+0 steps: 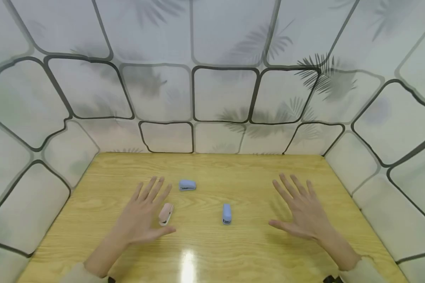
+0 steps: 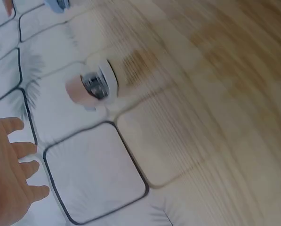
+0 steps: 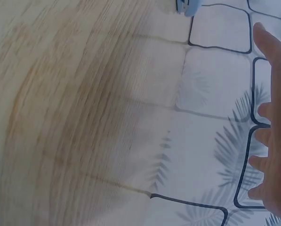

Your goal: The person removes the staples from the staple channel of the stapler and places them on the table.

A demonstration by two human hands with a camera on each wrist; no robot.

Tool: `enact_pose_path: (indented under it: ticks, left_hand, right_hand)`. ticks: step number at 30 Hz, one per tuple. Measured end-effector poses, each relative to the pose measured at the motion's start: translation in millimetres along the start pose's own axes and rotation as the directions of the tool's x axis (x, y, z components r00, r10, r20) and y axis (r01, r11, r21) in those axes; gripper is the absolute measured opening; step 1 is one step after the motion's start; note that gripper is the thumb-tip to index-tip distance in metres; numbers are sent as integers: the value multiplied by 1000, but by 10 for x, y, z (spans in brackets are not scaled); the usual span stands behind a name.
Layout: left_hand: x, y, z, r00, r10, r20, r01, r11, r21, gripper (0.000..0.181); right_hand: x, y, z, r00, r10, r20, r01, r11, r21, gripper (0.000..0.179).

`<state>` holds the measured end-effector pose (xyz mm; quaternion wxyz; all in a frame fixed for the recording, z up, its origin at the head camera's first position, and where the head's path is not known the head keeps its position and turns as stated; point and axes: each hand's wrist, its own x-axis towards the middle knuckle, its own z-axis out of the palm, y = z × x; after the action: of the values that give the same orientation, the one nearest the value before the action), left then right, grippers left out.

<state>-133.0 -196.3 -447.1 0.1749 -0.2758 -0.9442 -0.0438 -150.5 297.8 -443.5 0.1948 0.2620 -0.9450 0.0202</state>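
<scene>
My left hand is spread over the left part of the table, palm down, with nothing in it. Between its thumb and index finger, in the head view, lies a small pink stapler; the left wrist view shows the same pink stapler beyond the fingers. A blue stapler lies sideways just past the left fingertips. Another blue stapler points away from me near the middle. Over the right side my right hand is spread with straight fingers, holding nothing.
The wooden table has a glossy light reflection near its front. A patterned cloth wall with dark outlines and leaf prints closes off the back and both sides.
</scene>
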Motion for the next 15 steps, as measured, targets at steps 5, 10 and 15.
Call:
enact_pose_path:
  ticks: [5,10,15]
  left_hand:
    - [152,222,72,998,47,34,-47,999,-20,115]
    - [252,419,131,993,107,41,-106,994,-37,114]
    - [320,602,167,984,140,111,-136,990,-39,115]
  right_hand:
    - [64,-86,10,999,-45,2,45,999,12,109]
    - [103,-193,58,997,-82,12,82,997,15,109]
    - [133,-270,143,989,-151,-10,151,988,19,106]
